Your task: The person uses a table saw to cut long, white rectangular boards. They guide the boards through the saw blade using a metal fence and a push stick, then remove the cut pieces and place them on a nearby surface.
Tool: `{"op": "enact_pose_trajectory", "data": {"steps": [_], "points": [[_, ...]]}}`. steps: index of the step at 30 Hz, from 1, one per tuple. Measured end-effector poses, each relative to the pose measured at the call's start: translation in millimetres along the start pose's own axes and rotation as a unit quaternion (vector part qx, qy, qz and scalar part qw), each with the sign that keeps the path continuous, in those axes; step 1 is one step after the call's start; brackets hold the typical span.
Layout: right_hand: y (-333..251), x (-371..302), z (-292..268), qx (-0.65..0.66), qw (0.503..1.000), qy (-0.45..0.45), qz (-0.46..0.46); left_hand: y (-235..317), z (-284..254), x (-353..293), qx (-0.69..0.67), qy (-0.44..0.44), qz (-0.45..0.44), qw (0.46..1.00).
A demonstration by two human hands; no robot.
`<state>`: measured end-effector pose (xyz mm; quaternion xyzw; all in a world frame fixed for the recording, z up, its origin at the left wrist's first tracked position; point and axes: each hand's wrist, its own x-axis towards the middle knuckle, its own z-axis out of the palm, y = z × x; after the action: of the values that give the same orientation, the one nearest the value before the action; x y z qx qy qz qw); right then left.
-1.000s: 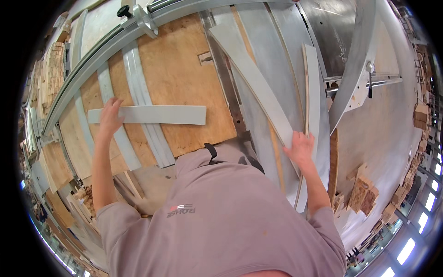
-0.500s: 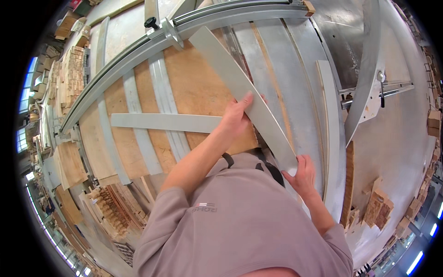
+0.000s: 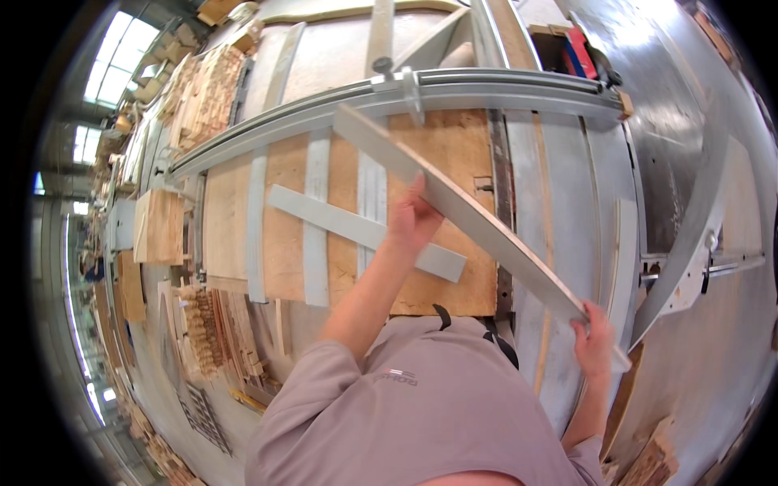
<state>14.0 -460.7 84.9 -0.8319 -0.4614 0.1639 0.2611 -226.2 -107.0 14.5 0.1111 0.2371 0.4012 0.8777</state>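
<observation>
Both hands carry a long, narrow light-grey board [image 3: 502,244], tilted so that its thin upper edge shows. It slants from the far left down to the near right, above the table. My left hand [image 3: 412,215] grips it left of its middle, thumb over the top edge and the other fingers partly hidden. Close to its near right end, my right hand [image 3: 595,340] is closed around it. Under my left forearm a second grey strip [image 3: 332,221] lies at an angle on the wooden table panel [image 3: 454,301].
A metal fence rail [image 3: 527,99] with a sliding stop [image 3: 412,97] spans the far side. To the right stand a pale strip [image 3: 623,243] on the metal table and a curved grey guard [image 3: 689,235]. Stacked wood pieces [image 3: 212,97] lie at the left.
My hands have turned the grey board onto its edge and moved it rightward in view. My right hand has shifted a little back from the board's end. The whole view has swung.
</observation>
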Motion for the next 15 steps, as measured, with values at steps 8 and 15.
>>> {"op": "enact_pose_trajectory", "data": {"steps": [8, 15], "points": [[39, 175, 27, -0.100, 0.974, 0.063, -0.194, 87, -21, 4, 0.036, 0.098, 0.190, 0.976], [90, 300, 36, -0.148, 0.959, 0.037, -0.240, 94, -126, 21, -0.004, 0.052, 0.158, 0.986]]}}
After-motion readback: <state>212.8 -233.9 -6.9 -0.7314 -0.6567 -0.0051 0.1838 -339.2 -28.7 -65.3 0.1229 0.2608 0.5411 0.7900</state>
